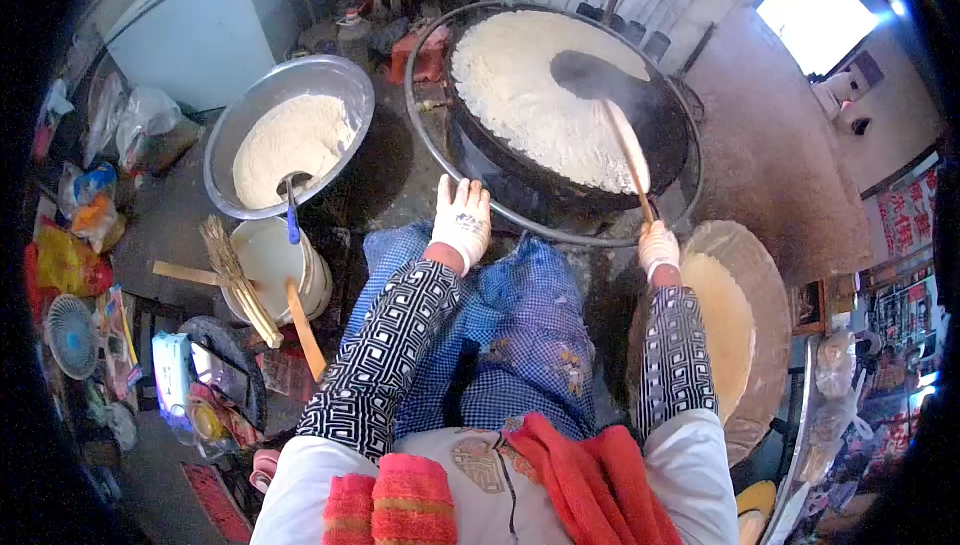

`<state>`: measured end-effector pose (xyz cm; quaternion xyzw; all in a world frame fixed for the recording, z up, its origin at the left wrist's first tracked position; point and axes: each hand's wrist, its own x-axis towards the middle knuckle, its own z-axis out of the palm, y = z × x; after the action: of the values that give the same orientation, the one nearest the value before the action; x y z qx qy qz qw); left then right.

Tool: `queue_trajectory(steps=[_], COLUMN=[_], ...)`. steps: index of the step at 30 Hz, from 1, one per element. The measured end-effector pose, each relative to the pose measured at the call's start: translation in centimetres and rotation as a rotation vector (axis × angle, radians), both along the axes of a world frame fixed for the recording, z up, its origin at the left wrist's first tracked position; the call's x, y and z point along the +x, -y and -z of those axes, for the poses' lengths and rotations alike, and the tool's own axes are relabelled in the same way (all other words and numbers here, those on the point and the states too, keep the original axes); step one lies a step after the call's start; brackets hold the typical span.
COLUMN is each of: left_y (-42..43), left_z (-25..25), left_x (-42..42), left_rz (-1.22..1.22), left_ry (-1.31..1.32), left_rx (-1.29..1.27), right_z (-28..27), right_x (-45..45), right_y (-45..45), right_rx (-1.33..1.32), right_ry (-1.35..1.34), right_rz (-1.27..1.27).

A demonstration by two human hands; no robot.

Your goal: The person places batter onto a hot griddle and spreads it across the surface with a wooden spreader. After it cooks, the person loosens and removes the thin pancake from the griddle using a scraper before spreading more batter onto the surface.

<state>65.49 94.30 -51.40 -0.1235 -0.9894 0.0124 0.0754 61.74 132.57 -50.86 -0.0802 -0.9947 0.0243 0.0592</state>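
Observation:
A large round griddle [470,140] carries a wide, thin layer of pale batter [520,95], with a dark bare patch at its upper right and some steam. My right hand [658,248], in a white glove, is closed around the handle of a long wooden spreader [625,148]. Its flat blade lies over the right part of the batter. My left hand [462,223], also gloved, rests with fingers stretched out at the metal ring [425,130] around the griddle. Both forearms wear black-and-white patterned sleeves.
At left stands a metal basin [218,170] of pale batter or flour with a blue-handled ladle [292,215]. Below it are a white bucket [318,280], a straw brush [225,255] and a wooden stick [305,330]. A wide tub [765,345] of yellowish meal sits at right.

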Motion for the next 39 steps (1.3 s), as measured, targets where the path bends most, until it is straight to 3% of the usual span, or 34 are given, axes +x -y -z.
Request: queue_trajectory(steps=[2,5,6,8,9,10,11,14,17,19,23,25,27,29,32,33,36,39], left_y=[0.4,1.0,1.3,1.9,1.9,1.9,2.1,0.3,-3.2,-5.0,-4.5,-3.9,-3.9,-3.3,-2.8,-2.6,-2.1,-1.5], left_z=[-0.8,-0.8,-0.7,0.0,0.4,0.4,-0.2,-0.5,-4.0,-0.8,0.5,-1.2,0.2,0.8,1.8,2.7,4.0,4.4], left_x=[-0.4,-0.7,-1.0,-1.0,-1.0,-1.1,-0.8,-0.9,0.7,1.3,1.7,2.2,1.6,1.3,0.9,0.7,0.0,-0.2], left_rz=[-0.027,-0.059,-0.069,-0.089,-0.104,-0.115,-0.127,-0.157,0.079,0.142,0.108,0.103,0.093,0.102,0.104,0.114,0.098,0.089], left_ry=[0.070,0.087,0.076,0.051,0.025,0.043,0.062,0.000,0.074,-0.021,0.064,0.096,0.034,0.025,-0.010,-0.089,-0.144,-0.158], left_rx=[-0.032,-0.040,-0.029,0.015,-0.006,-0.009,-0.012,-0.032,0.114,0.109,-0.038,-0.058,-0.089,-0.087,-0.077,-0.023,-0.070,-0.040], right_z=[0.6,-1.2,2.6,4.5,4.0,3.4,2.1,-0.2,-0.4,0.0,-2.1,0.0,1.8,0.9,0.6,1.8,2.3,1.7], right_x=[-1.4,0.7,0.6,1.9,3.0,2.7,2.3,2.7,1.9,1.0,2.2,3.2,3.4,2.1,1.0,1.4,2.0,1.0], right_y=[-0.2,2.9,1.1,0.6,0.3,-1.6,-2.0,-1.6,0.4,-0.7,2.6,2.9,0.9,-0.2,0.7,0.7,0.6,-0.4], right_rx=[0.018,-0.056,-0.078,-0.315,-0.100,-0.328,-0.039,-0.015,-0.010,0.007,-0.109,-0.032,0.078,-0.083,-0.089,-0.298,-0.044,-0.210], right_ry=[-0.017,-0.027,-0.122,0.012,-0.017,-0.026,-0.067,-0.056,0.103,0.054,0.019,0.066,0.012,-0.016,-0.001,-0.032,0.062,0.017], right_rz=[0.064,-0.034,-0.241,-0.062,-0.041,0.021,0.064,-0.014,0.030,0.091,-0.008,-0.167,-0.188,0.063,0.033,-0.048,-0.006,0.131])
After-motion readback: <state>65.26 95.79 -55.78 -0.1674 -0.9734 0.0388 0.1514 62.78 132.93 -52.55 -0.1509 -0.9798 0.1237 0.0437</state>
